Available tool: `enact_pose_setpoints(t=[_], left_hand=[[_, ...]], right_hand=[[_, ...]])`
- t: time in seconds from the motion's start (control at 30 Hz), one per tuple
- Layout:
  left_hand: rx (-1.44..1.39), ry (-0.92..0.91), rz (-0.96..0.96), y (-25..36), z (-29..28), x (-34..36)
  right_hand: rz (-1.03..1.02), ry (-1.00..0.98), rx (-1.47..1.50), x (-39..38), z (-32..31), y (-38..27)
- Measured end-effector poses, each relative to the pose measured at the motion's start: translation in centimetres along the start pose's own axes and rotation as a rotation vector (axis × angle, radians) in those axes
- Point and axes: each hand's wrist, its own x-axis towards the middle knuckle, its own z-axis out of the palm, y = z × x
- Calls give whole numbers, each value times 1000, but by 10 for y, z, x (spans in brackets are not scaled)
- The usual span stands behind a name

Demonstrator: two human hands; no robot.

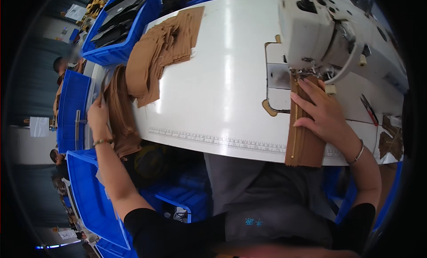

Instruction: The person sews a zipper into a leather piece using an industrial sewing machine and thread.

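Observation:
A brown fabric piece [307,144] with a gold strip like a zipper [294,138] along its left side lies under the sewing machine's [307,31] needle area. Its lower end hangs just over the table's front edge. On top of it my right hand [327,109] rests flat, fingers spread toward the presser foot. Far to the left, my left hand [98,118] pinches the edge of a bundle of brown fabric strips [122,111] draped over the table's left edge. Its fingertips are partly hidden against the cloth.
Beside the bundle, stacked brown fabric pieces [167,49] cover the table's [231,80] back left. Blue bins [106,56] stand along the left, one holding dark pieces. Thread snips [369,110] lie right of my right hand, near a dark brown scrap [390,138].

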Motion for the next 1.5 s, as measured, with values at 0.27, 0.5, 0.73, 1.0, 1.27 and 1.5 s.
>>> enact_pose_setpoints(t=[0.27,0.5,0.73,1.0,1.27,1.5], left_hand=[[-665,-45,459,110,-81,-120],[-774,-1120,893,232,-80,-224],[-1276,-1344,1038,266,-92,-267],[-1071,-1528,1176,319,-73,-267],[-703,-364,1193,347,-34,-277],[-706,-373,1253,353,-33,-251]], right_hand=[[25,5,10,-6,10,3],[-14,35,-70,-5,6,1],[-39,30,-73,-7,9,4],[-40,28,-49,-10,26,13],[-59,124,5,-11,18,9],[-41,58,47,-13,12,8]])
